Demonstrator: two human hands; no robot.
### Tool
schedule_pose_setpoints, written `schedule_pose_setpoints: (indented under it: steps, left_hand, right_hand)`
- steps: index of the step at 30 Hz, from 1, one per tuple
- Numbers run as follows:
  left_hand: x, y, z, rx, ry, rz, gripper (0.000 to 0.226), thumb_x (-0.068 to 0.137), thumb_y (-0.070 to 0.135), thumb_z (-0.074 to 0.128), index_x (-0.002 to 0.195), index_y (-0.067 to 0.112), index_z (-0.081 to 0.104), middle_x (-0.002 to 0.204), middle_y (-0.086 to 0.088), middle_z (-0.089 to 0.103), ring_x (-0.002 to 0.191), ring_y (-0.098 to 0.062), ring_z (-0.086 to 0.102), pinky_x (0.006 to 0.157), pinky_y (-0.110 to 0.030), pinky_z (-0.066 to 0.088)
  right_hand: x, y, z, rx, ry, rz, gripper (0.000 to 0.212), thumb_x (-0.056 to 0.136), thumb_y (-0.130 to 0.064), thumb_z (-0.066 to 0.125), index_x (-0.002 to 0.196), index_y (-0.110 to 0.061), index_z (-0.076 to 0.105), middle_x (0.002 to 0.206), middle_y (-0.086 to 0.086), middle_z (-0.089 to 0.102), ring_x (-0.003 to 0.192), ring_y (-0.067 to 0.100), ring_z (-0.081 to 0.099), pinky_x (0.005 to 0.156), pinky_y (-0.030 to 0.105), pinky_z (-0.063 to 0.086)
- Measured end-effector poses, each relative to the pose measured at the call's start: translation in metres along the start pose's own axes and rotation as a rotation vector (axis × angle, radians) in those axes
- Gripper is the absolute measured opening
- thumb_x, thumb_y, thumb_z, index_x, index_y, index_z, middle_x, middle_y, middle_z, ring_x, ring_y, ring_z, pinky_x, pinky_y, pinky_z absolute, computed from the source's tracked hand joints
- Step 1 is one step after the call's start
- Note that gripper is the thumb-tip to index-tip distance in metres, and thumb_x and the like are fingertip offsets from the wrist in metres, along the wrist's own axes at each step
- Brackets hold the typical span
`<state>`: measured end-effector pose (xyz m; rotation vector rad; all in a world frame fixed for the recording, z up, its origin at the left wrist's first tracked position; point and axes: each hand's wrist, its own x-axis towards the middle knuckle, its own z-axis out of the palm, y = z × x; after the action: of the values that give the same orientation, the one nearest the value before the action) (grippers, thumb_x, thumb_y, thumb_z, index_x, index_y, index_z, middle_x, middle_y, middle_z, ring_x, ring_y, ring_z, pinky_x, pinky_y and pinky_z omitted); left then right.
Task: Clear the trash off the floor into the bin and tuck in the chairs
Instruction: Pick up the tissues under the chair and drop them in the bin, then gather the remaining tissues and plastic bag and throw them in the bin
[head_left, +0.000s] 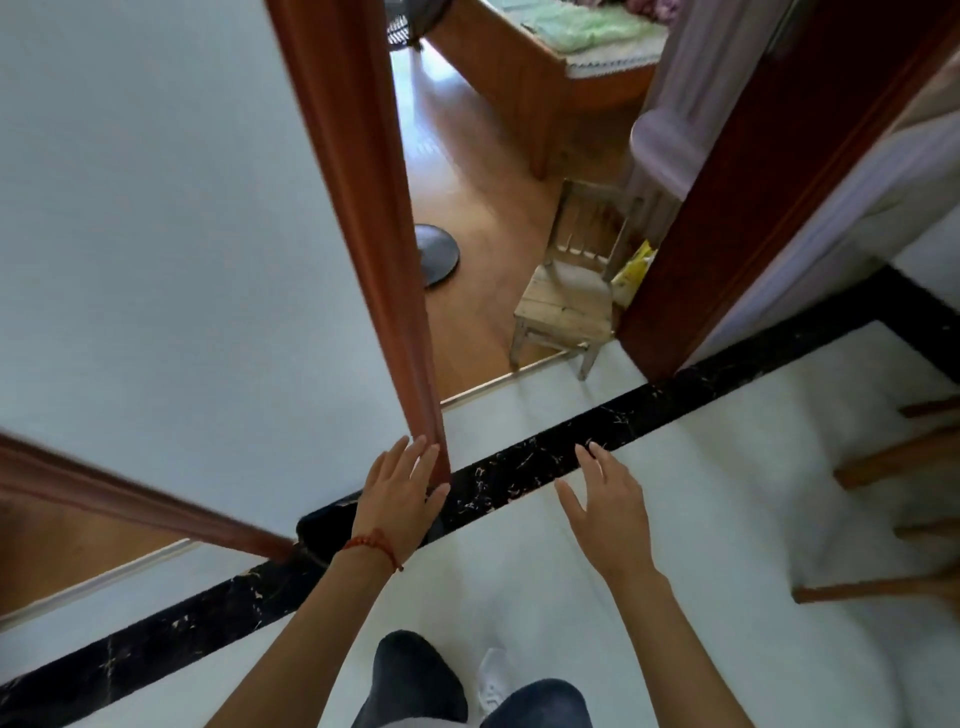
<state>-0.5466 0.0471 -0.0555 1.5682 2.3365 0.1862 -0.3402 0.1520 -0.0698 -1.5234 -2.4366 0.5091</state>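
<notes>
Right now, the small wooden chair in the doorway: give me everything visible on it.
The small wooden chair looks like pale, worn, unpainted wood: a plank seat, a low back with thin spindles, and splayed legs. It stands upright in the open doorway, straddling the threshold, with its front legs on the white tile and its back toward the wood-floored room. Its right side sits close against the dark red door frame. A yellow packet lies beside its back; contact is unclear. Neither hand touches it.
</notes>
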Motion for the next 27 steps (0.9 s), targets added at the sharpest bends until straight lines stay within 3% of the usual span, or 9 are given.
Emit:
schedule_pose_setpoints:
  steps: [5,8,11,13,16,20,24,27]
  left_hand:
    - [0.026,0.038,0.009,0.085,-0.102,0.151,0.071,0.095,0.050,0.008,0.115,0.008,0.061,0.118,-0.014,0.064,0.112,-0.032,0.058,0.090,-0.046,0.046]
    - [0.043,0.063,0.012,0.155,-0.118,0.274,0.071,0.095,0.049,0.006,0.114,0.008,0.061,0.117,-0.013,0.064,0.111,-0.032,0.059,0.089,-0.047,0.047]
    - [0.057,0.083,0.016,0.217,-0.162,0.422,0.067,0.095,0.048,0.011,0.112,0.008,0.063,0.115,-0.012,0.066,0.109,-0.031,0.060,0.086,-0.047,0.049]
    - [0.062,0.097,0.016,0.232,-0.179,0.520,0.058,0.090,0.045,0.025,0.112,0.008,0.063,0.115,-0.012,0.065,0.109,-0.031,0.060,0.087,-0.047,0.048]
    - [0.067,0.117,0.021,0.214,-0.194,0.670,0.060,0.085,0.045,0.026,0.120,0.007,0.058,0.124,-0.013,0.060,0.119,-0.031,0.053,0.095,-0.045,0.043]
    - [0.062,0.148,0.035,0.211,-0.235,0.897,0.081,0.078,0.055,-0.001,0.142,0.013,0.028,0.151,-0.007,0.026,0.141,-0.023,0.016,0.113,-0.034,0.011]
    - [0.043,0.178,0.055,0.257,-0.297,1.080,0.070,0.087,0.053,0.006,0.145,0.016,0.019,0.154,-0.004,0.018,0.143,-0.020,0.007,0.114,-0.033,0.005]
    - [0.016,0.203,0.067,0.278,-0.340,1.233,0.085,0.075,0.056,-0.007,0.145,0.016,0.019,0.154,-0.003,0.018,0.142,-0.020,0.007,0.114,-0.031,0.004]
  right_hand:
    - [-0.024,0.038,-0.020,-0.082,0.062,0.166,0.061,0.091,-0.049,0.026,0.118,-0.006,0.059,0.117,0.017,0.064,0.108,0.031,0.061,0.091,0.044,0.047]
    - [-0.044,0.053,-0.030,-0.125,0.088,0.295,0.072,0.094,-0.052,0.009,0.115,-0.006,0.061,0.114,0.015,0.066,0.104,0.030,0.063,0.089,0.042,0.049]
    - [-0.063,0.061,-0.037,-0.140,0.114,0.441,0.074,0.094,-0.053,0.008,0.114,-0.007,0.061,0.113,0.014,0.066,0.104,0.028,0.064,0.089,0.041,0.049]
    - [-0.079,0.063,-0.036,-0.151,0.133,0.544,0.072,0.094,-0.053,0.009,0.115,-0.008,0.061,0.115,0.013,0.065,0.105,0.027,0.063,0.090,0.041,0.049]
    - [-0.104,0.064,-0.032,-0.128,0.189,0.698,0.062,0.091,-0.051,0.024,0.117,-0.008,0.059,0.119,0.014,0.063,0.109,0.029,0.060,0.092,0.043,0.047]
    - [-0.145,0.059,-0.026,-0.086,0.284,0.909,0.059,0.086,-0.049,0.031,0.118,-0.007,0.058,0.121,0.016,0.062,0.112,0.031,0.059,0.095,0.044,0.044]
    - [-0.192,0.048,-0.024,-0.045,0.378,1.099,0.065,0.088,-0.054,0.027,0.118,-0.006,0.058,0.122,0.018,0.061,0.113,0.033,0.058,0.097,0.045,0.042]
    - [-0.232,0.039,-0.025,-0.003,0.418,1.244,0.071,0.086,-0.057,0.020,0.125,-0.007,0.053,0.131,0.017,0.055,0.123,0.032,0.050,0.104,0.044,0.035]
